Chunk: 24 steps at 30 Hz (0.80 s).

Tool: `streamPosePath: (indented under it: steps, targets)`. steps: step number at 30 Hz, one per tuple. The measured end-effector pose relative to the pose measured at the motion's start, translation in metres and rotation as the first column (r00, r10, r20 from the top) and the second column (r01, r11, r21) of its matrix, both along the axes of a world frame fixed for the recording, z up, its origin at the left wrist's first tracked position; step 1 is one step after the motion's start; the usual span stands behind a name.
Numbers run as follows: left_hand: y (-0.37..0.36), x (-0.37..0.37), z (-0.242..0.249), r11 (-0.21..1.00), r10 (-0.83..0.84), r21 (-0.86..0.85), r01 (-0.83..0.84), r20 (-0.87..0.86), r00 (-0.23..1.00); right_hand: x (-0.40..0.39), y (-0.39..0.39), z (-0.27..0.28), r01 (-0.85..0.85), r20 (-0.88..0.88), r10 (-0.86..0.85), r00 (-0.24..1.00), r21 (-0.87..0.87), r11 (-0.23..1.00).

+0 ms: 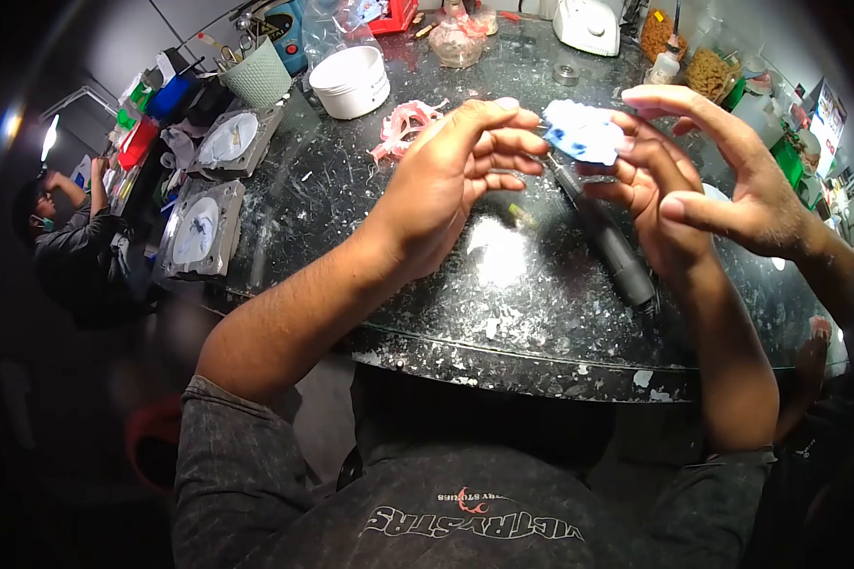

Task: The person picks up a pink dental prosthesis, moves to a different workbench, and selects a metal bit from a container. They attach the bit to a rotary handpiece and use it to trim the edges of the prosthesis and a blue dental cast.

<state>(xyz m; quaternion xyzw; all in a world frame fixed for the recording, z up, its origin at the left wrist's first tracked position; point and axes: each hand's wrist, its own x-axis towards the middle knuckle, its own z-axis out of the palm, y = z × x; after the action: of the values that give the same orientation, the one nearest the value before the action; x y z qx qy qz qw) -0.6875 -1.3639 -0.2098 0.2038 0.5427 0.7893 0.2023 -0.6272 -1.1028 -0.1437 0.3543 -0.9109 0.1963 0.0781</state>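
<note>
A small white piece with blue patches, like a dental cast (586, 135), is held up over the worktop in the fingers of my right hand (657, 190). To the left of it, my left hand (465, 152) is raised with loosely bent fingers that are apart, its fingertips close to the cast's edge. Another person's hand (740, 161) reaches in from the right, fingers spread, and overlaps my right hand in this view. Below the cast, a black pen-like handpiece (605, 235) lies slantwise on the dark speckled worktop (427, 332).
Pink openwork pieces (406, 128) lie behind my left hand, near a white tub (349, 81). Two metal flasks with white plaster (195, 232) sit at the left. Jars (712, 74) and a white device (586, 27) line the back. Another person (76, 228) is at far left.
</note>
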Motion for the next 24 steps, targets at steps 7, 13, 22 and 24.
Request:
streamPosePath:
  steps: [7, 13, 22, 24]
  targets:
    - [-0.021, -0.036, 0.01, 0.94, 0.298, 0.208, -0.27, -0.117, 0.947, -0.033, 0.001, -0.084, 0.3, 0.29, 0.47, 0.833, -0.952, 0.057]
    - [-0.04, -0.06, 0.015, 0.913, 0.387, 0.211, -0.35, -0.174, 0.905, -0.041, 0.024, -0.074, 0.183, 0.112, 0.533, 0.839, -0.98, -0.083]
    - [-0.043, -0.091, 0.01, 0.782, 0.575, 0.054, -0.621, -0.449, 0.685, -0.039, 0.068, -0.046, 0.178, -0.151, 0.707, 0.691, -0.912, -0.37]
    - [-0.06, -0.101, 0.006, 0.75, 0.251, -0.311, -0.584, -0.683, 0.686, -0.04, 0.084, -0.043, 0.189, -0.207, 0.707, 0.676, -0.879, -0.438]
